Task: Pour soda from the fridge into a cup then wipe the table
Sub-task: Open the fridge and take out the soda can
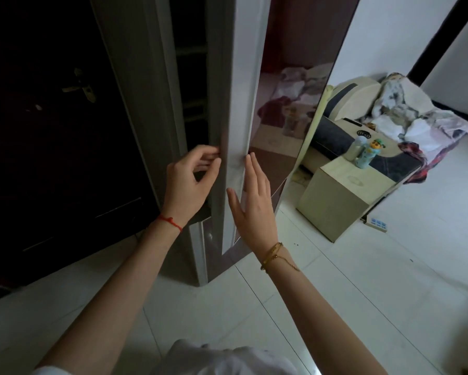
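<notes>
Nearest the camera, 2 bare forearms are stretched forward over a pale tiled floor (pixel 335 293). The left hand (pixel 189 182) is curled at the free edge of the fridge door (pixel 234 125), its fingers (pixel 208 155) hooked round that edge. The right hand (pixel 254 201) is held with fingers straight and slightly spread, laid flat against the door's pale edge strip; nothing is gripped by it.

The first step is judged to be in hand: the fridge is being opened, and the door is only ajar. Through the gap, dim shelves (pixel 191 77) are seen, but no soda can be made out, so its place cannot be told. No cup is identified either.

For the next move, the door would need to be swung wider, probably by a pull of the left fingers while the right palm guides the edge.

Room for that swing is judged adequate: bare floor lies to the right. Further off, a small cabinet (pixel 343 196) carrying 2 bottles (pixel 362 152) stands near the door's glossy face, before a sofa (pixel 376 125) piled with clothes. A dark door (pixel 51 131) stands just left of the fridge.
</notes>
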The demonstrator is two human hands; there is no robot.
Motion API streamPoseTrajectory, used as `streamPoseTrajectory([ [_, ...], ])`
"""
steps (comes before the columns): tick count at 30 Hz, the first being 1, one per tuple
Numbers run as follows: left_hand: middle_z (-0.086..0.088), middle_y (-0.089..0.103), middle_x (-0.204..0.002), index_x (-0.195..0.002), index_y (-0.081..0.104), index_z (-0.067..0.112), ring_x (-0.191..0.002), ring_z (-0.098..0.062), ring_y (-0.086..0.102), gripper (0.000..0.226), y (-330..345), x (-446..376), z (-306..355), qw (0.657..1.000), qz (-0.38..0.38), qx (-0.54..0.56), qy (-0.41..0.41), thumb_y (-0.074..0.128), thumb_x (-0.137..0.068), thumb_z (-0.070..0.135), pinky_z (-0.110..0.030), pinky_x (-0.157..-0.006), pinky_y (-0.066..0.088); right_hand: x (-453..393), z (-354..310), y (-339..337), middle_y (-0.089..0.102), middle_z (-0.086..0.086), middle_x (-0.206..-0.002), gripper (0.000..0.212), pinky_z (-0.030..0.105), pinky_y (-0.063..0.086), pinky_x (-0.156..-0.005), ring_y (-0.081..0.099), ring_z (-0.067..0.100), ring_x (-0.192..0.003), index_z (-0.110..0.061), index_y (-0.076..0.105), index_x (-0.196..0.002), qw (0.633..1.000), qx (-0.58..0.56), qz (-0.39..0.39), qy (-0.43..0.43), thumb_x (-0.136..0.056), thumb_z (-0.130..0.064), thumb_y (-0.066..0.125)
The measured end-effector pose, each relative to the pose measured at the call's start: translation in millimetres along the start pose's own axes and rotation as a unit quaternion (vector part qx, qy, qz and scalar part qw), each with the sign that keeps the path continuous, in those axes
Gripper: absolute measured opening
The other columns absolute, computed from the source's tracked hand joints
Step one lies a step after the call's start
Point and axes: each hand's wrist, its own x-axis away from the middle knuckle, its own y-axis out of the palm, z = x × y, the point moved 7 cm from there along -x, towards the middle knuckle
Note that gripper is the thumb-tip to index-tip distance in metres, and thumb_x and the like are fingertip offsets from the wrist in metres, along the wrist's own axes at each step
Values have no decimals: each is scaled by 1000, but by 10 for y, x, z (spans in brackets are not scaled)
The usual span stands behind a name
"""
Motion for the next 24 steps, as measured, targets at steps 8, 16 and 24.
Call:
streamPoseTrajectory([
  [8, -6, 75, -102, -106, 74, 2, -95, -7, 70, 22, 241, 72, 386, 994, -24, 4, 111, 75, -85, 8, -16, -84, 56, 274, 187, -318, 23, 7, -159, 71, 46, 35, -115, 24, 21, -146, -7, 23, -152, 994, 45, 93, 18, -96, -31, 59],
  [16, -10, 74, -105, -108, 72, 1, -98, -11, 69, 24, 595, 204, 726, 979, -77, 21, 190, 73, -86, 9, -14, -88, 54, 491, 420, -636, 24, 9, -158, 70, 45, 32, -116, 24, 23, -147, -6, 22, -152, 987, 90, 129, 31, -95, -30, 55],
  [24, -11, 74, -106, -110, 72, 1, -98, -16, 72, 24, 968, 261, 1018, 954, -117, 47, 273, 73, -87, 6, -25, -88, 57, 687, 657, -968, 18, 9, -161, 67, 45, 29, -118, 18, 23, -149, -6, 19, -153, 974, 143, 173, 23, -98, -24, 53],
])
